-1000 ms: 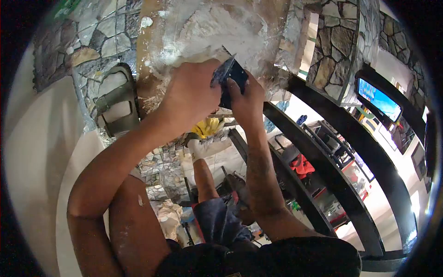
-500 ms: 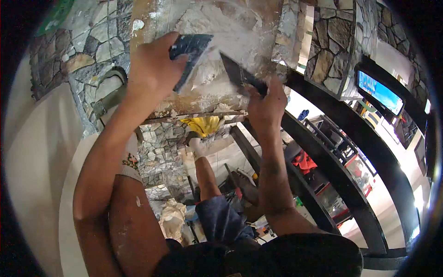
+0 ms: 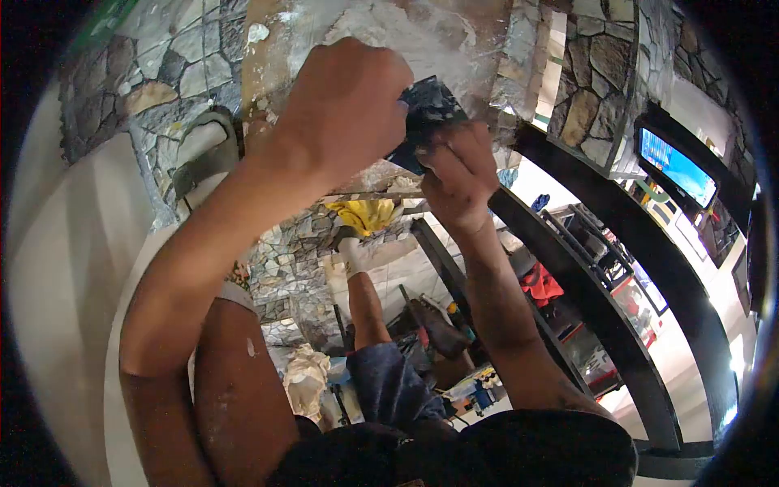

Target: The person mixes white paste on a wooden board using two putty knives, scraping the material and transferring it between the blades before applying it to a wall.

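Observation:
My left hand [image 3: 345, 109] is closed on a dark, wide-bladed scraper [image 3: 430, 101], whose blade shows at the right of the fist. My right hand [image 3: 461, 170] is closed close beside it, its fingers against the dark blades; the second scraper is mostly hidden where the two overlap. Both hands are over a brown board [image 3: 276, 65] smeared with grey-white paste [image 3: 398, 28]. A small white blob [image 3: 257, 32] sticks near the board's left edge.
Stone-patterned surfaces [image 3: 191, 61] flank the board. Dark curved bars [image 3: 600, 195] run down the right side, near a lit screen [image 3: 677, 166]. Below the board are a yellow cloth [image 3: 365, 217], my legs [image 3: 239, 390] and a cream cloth bundle [image 3: 306, 381].
My left hand has moved right and turned over, bringing its scraper against the one at my right hand. The two scrapers were apart before. The view has shifted slightly.

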A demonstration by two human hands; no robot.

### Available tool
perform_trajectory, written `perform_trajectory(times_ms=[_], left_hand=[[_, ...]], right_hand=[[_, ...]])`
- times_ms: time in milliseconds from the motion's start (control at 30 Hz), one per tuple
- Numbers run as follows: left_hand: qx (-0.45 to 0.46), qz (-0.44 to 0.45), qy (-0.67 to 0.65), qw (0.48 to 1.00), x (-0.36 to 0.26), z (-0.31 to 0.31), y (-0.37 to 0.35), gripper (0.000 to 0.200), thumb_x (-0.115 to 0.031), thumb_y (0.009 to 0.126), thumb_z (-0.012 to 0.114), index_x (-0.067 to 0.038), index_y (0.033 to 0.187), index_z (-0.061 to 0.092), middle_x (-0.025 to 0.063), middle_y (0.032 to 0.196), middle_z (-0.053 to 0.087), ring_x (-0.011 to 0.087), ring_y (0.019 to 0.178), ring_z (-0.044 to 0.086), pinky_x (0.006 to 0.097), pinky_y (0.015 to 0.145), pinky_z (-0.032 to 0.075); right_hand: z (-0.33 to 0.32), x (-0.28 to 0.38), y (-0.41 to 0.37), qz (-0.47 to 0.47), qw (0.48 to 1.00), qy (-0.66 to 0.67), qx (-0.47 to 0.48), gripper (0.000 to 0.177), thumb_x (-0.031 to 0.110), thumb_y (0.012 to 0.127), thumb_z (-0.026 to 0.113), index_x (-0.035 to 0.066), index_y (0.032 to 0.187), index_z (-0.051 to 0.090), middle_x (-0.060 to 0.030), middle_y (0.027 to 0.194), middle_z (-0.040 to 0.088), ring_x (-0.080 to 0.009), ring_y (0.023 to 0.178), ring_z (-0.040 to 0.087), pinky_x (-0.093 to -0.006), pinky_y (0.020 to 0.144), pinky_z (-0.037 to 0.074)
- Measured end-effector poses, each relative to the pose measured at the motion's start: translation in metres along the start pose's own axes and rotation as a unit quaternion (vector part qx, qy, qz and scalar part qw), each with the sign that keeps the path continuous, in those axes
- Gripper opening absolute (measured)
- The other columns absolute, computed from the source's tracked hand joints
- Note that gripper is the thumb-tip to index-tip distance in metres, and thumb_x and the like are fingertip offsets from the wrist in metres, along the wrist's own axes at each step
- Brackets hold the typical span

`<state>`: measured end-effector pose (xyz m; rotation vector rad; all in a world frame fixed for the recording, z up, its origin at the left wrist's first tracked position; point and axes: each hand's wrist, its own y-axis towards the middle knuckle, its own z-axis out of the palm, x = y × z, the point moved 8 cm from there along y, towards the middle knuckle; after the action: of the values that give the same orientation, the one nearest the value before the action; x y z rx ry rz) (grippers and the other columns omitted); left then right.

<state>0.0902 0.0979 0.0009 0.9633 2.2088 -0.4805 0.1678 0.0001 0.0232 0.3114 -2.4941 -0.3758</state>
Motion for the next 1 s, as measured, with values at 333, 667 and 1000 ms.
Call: perform_trajectory(times_ms=[333,667,1000], left_hand=[[-0.128,0.033,0.014,0.991,0.015,-0.02,-0.025,0.013,-0.015,0.064,0.06,-0.004,0.07,0.058,0.012,0.071,0.058,0.0303,0.068,0.058,0.0408,0.062,0.048],[-0.047,0.377,0.199,0.903,-0.065,0.035,-0.089,0.014,-0.019,0.063,0.055,-0.006,0.064,0.059,0.0035,0.067,0.047,0.0207,0.072,0.051,0.0389,0.069,0.046],[-0.053,0.435,0.158,0.885,-0.064,0.034,-0.091,0.02,-0.021,0.06,0.055,-0.003,0.065,0.061,0.0048,0.071,0.054,0.0224,0.076,0.053,0.0398,0.069,0.045]], right_hand=[[-0.053,-0.029,-0.001,0.202,0.965,-0.128,0.104,0.033,-0.014,0.057,0.056,0.004,0.084,0.058,-0.0101,0.084,0.06,-0.0263,0.079,0.057,-0.0339,0.065,0.045],[-0.028,0.017,0.008,0.196,0.965,-0.022,0.175,0.035,-0.003,0.059,0.056,0.006,0.093,0.059,-0.0092,0.087,0.059,-0.0306,0.079,0.052,-0.0389,0.069,0.044],[0.004,-0.024,0.025,0.181,0.967,-0.065,0.167,0.033,-0.001,0.061,0.054,0.005,0.093,0.061,-0.0122,0.088,0.056,-0.0323,0.085,0.051,-0.0401,0.072,0.044]])
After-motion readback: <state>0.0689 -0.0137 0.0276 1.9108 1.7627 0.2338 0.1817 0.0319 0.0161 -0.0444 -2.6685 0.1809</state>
